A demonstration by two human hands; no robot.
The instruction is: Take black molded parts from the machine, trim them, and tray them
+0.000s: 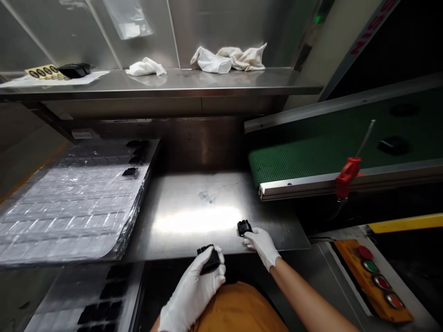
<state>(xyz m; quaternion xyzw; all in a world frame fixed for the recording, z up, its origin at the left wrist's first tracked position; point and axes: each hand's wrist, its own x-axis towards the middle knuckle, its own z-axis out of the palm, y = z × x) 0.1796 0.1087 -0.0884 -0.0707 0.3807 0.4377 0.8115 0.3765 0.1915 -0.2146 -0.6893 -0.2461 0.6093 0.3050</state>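
My left hand (194, 288), in a white glove, is closed around a black plastic part (210, 262) near the front edge of the metal table (180, 230). Fingers and thumb cover some of that part. Further right, my gloved right hand (262, 244) grips a second black plastic piece (244, 227) by its near end, over the table's right portion. Its far end looks notched; the exact kind cannot be made out. On the left lies a stack of clear plastic trays (79, 198), with a few black parts (130, 171) in its right-hand pockets.
A green conveyor belt (311, 152) on the right carries black parts (394, 145). A red air gun (348, 177) hangs at its rail. Lower right is an orange button box (375, 281). White cloths (228, 60) lie on the shelf (180, 83). Another tray (100, 304) sits lower left.
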